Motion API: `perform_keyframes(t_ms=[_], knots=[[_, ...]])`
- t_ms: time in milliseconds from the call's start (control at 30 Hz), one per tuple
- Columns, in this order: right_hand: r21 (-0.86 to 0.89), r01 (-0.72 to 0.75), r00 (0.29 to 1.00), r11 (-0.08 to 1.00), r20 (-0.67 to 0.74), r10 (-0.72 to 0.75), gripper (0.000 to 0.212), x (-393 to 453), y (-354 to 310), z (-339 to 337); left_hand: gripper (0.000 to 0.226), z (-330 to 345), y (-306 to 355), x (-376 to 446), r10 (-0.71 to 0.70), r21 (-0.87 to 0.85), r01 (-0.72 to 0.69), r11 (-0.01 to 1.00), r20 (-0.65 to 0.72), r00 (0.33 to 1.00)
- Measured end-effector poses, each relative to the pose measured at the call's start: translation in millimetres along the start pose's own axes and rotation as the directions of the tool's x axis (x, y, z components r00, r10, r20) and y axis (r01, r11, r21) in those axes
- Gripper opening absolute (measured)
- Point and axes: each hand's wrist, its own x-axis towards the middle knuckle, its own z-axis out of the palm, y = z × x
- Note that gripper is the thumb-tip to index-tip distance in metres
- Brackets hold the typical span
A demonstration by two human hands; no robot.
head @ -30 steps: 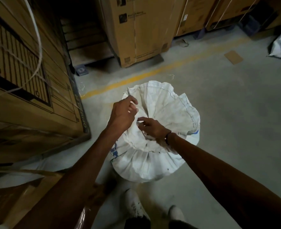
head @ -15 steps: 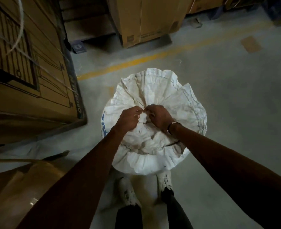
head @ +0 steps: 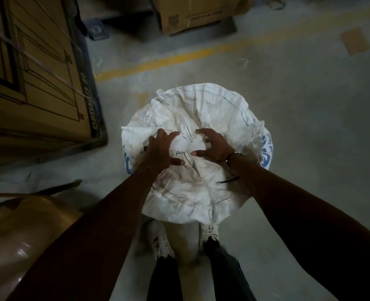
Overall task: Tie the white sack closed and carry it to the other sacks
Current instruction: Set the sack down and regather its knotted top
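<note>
The white sack [head: 201, 192] with blue print stands on the concrete floor right in front of my feet, its top fabric gathered into a bunched centre and flared out around it. My left hand [head: 161, 149] lies on the left side of the bunched neck, fingers spread and curled over the fabric. My right hand [head: 214, 145] rests on the right side of the neck with fingers apart, thumb pointing toward the left hand. Both hands touch the sack's top; whether they grip the cloth firmly is unclear. A dark string [head: 228, 180] lies on the sack near my right wrist.
A large cardboard box [head: 34, 68] stands close on the left, another box [head: 192, 14] at the back. A yellow floor line [head: 179, 59] runs behind the sack. Brown cardboard and shiny wrapping [head: 21, 235] lie at lower left. A cardboard scrap [head: 354, 41] sits at the right back.
My hands have gone from pinching together at the sack's centre to spreading apart over the bunched neck. The view has tilted further down, closer over the sack.
</note>
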Motion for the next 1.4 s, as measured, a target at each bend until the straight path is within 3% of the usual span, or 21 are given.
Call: perform_keyframes(t_ms=[233, 333, 467, 600, 700, 800, 867, 967, 1033, 1133, 1200, 1300, 1400], knots=[[0.082, 0.004, 0.999, 0.997, -0.035, -0.001, 0.089, -14.6, -16.6, -9.8, 0.143, -6.1, -10.1, -13.3, 0.025, -0.039, -0.025, 0.999, -0.006, 1.0], [0.058, 0.029, 0.997, 0.998, -0.076, -0.025, 0.082, -32.0, -32.0, -22.8, 0.131, -21.2, -1.0, -32.2, 0.042, -0.114, -0.038, 0.993, 0.034, 0.999], [-0.04, 0.059, 0.946, 0.997, -0.318, -0.069, 0.058, -69.0, -49.3, -51.0, 0.126, -40.2, 1.1, -51.4, 0.12, -0.118, -0.11, 0.987, 0.084, 0.989], [-0.166, -0.145, 0.82, 0.975, -0.572, 0.025, 0.069, -112.7, -50.7, -84.3, 0.126, -66.9, 12.2, -73.6, 0.14, -0.177, -0.118, 0.977, 0.119, 0.983], [-0.003, -0.345, 0.734, 0.938, -0.624, 0.268, 0.091, -142.6, -52.5, -100.2, 0.123, -87.0, 28.6, -96.7, 0.196, -0.18, -0.165, 0.97, 0.167, 0.966], [0.315, -0.433, 0.73, 0.845, -0.428, 0.533, 0.091, -160.4, -57.9, -107.6, 0.127, -97.1, 46.3, -121.0, 0.297, -0.16, -0.268, 0.95, 0.195, 0.935], [0.447, -0.404, 0.74, 0.798, -0.353, 0.573, 0.076, -165.8, -63.1, -106.6, 0.138, -94.0, 57.0, -136.9, 0.4, -0.08, -0.392, 0.917, 0.176, 0.899], [0.57, -0.266, 0.777, 0.777, -0.351, 0.523, 0.058, -164.5, -73.5, -101.7, 0.148, -82.4, 66.5, -157.5, 0.496, 0.094, -0.512, 0.854, 0.149, 0.855], [0.675, -0.158, 0.827, 0.72, -0.309, 0.47, 0.056, -159.8, -79.6, -99.4, 0.128, -74.3, 66.6, -159.6, 0.554, 0.144, -0.559, 0.816, 0.074, 0.829], [0.76, -0.02, 0.888, 0.65, -0.285, 0.361, 0.052, -153.3, -85.7, -95.6, 0.065, -76.8, 65.0, -148.4, 0.634, 0.085, -0.63, 0.772, -0.178, 0.753], [0.788, 0.051, 0.917, 0.614, -0.281, 0.285, 0.04, -150.7, -89.1, -93.0, 0.04, -92.0, 67.6, -140.7, 0.596, -0.001, -0.626, 0.779, -0.309, 0.742], [0.817, 0.119, 0.941, 0.565, -0.275, 0.199, 0.027, -145.5, -96.0, -88.1, 0.026, -114.9, 70.2, -125.2, 0.479, -0.078, -0.544, 0.835, -0.384, 0.789], [0.752, 0.117, 0.934, 0.649, -0.305, 0.185, 0.028, -136.6, -102.0, -84.4, 0.017, -134.0, 75.0, -103.0, 0.405, -0.113, -0.477, 0.872, -0.381, 0.831]])
